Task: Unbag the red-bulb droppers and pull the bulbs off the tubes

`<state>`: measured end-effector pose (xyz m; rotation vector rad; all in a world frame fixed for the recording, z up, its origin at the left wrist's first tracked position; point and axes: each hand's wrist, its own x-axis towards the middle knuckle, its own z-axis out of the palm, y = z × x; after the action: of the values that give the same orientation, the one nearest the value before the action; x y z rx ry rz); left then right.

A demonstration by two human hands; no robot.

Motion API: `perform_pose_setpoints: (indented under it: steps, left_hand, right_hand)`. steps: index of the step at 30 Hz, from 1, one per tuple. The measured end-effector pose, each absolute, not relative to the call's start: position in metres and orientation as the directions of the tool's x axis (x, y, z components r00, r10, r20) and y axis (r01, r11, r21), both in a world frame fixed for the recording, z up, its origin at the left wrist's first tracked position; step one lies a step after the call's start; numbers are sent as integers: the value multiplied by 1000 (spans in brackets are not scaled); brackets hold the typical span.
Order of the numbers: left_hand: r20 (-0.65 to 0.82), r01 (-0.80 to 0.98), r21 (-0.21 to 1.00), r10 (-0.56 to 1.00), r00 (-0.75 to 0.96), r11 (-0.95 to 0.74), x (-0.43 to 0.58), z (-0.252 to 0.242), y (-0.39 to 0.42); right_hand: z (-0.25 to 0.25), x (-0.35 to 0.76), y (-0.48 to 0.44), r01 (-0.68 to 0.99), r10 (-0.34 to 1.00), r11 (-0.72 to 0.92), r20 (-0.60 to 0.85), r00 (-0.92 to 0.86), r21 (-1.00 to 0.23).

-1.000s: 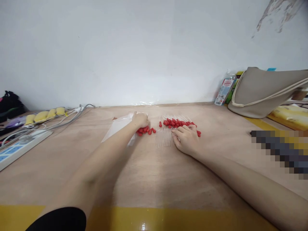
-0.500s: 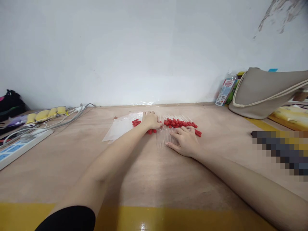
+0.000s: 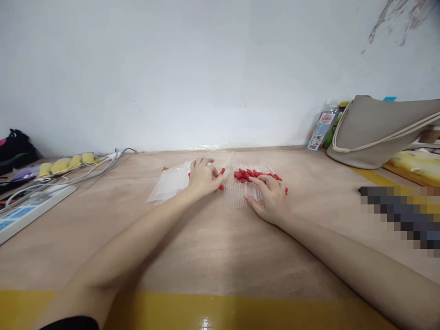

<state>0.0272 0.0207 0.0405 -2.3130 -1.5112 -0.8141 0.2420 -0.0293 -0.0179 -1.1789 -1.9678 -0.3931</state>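
Snugly, L grip (image 3: 202, 178) on red-tipped stick (image 3: 227, 162)

Indoor work area, whether home or small workshop unclear: wood-toned tabletop (image 3: 213, 256) against a white wall (image 3: 172, 82), scuffed at upper right; power strip (image 3: 20, 213), left; bag (image 3: 378, 133) and bottle (image 3: 323, 130), right.
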Motion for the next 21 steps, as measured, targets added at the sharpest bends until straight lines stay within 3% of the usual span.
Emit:
perform_pose_setpoints:
  steps: [4,10,16,21]
  left_hand:
    - [649,754,-17,566,508,-657,4,19,-19]
    - [751,661,-55,405,522,-749,1,-2,-41]
    - [753,632,-32,397,525,-775,6,-2,-42]
    - [638,581,-17,439,633,-814,14,-2,-42]
  right_hand:
    - [-15,242,-32,826,517,557,816,-258,-91]
    - [-13,241,-41,691,400,718,762,-510,86]
    - [-16,238,-42,640,406,763,705,-582,88]
    - [-15,233,-44,623,456,782,676,-579,5]
